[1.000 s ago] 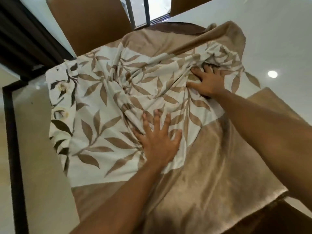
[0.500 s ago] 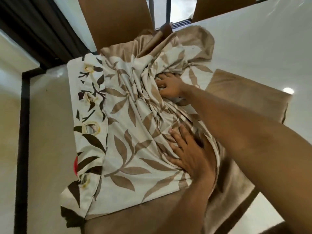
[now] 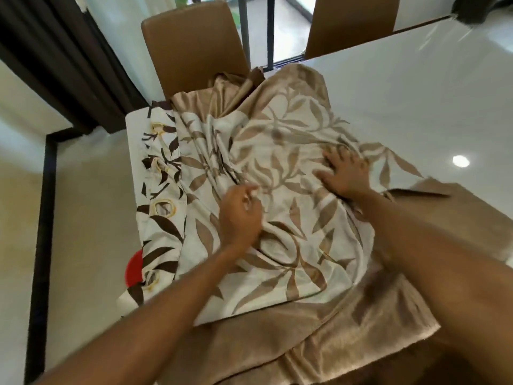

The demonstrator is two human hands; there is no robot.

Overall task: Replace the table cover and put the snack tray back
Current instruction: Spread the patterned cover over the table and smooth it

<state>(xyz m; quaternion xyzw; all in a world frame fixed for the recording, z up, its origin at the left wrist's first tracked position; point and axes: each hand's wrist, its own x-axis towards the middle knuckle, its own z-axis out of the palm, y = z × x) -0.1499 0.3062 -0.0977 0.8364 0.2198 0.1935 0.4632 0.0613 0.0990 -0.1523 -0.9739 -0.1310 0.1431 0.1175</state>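
A crumpled table cover (image 3: 277, 168), cream with tan leaves and a shiny tan border, lies bunched on the left end of the glossy white table (image 3: 416, 87). My left hand (image 3: 240, 215) is pinching a fold of the cover near its middle. My right hand (image 3: 345, 173) lies flat with fingers spread, pressing on the cloth to the right. A second cream cloth with dark brown leaves and yellow rings (image 3: 158, 190) hangs over the table's left edge. No snack tray is visible.
Two tan chairs stand at the table's far side, one behind the cloth (image 3: 194, 43) and one further right (image 3: 352, 23). A red object (image 3: 133, 269) peeks out under the dark-leafed cloth at the left. Dark curtains (image 3: 63, 56) hang at upper left.
My right hand slid from the bunched middle of the cover out to the right. My left hand went from pressing flat to pinching a fold. The cover looks more spread out.
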